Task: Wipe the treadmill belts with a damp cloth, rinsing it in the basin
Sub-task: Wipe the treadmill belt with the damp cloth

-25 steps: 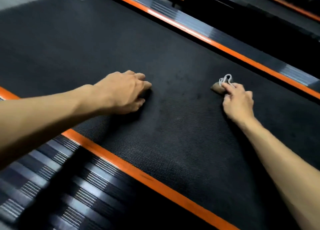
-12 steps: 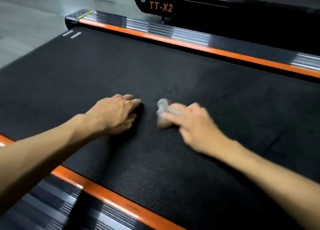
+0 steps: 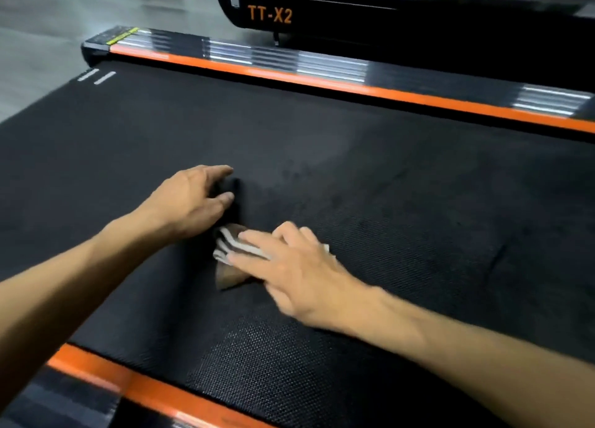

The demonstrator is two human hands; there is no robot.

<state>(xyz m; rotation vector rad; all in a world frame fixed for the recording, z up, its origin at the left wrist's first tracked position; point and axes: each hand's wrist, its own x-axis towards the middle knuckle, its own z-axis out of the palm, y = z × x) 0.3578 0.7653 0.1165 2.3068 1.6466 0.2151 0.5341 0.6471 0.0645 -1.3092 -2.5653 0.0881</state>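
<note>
A black textured treadmill belt (image 3: 402,202) fills most of the view. A small folded cloth (image 3: 229,266), brown with white stripes, lies on the belt near the middle. My right hand (image 3: 296,269) presses down on the cloth with straight fingers and covers most of it. My left hand (image 3: 190,202) rests on the belt just to the left of the cloth, with its fingers relaxed and holding nothing. The basin is not in view.
Orange side rails run along the belt's far edge (image 3: 322,79) and near edge (image 3: 135,385), with ribbed black foot strips beside them. A second treadmill marked TT-X2 (image 3: 270,15) stands behind. Grey floor (image 3: 48,24) shows at the upper left.
My right hand has slid the cloth leftward across the belt and toward me, ending next to my left hand. My left hand has stayed planted on the belt.
</note>
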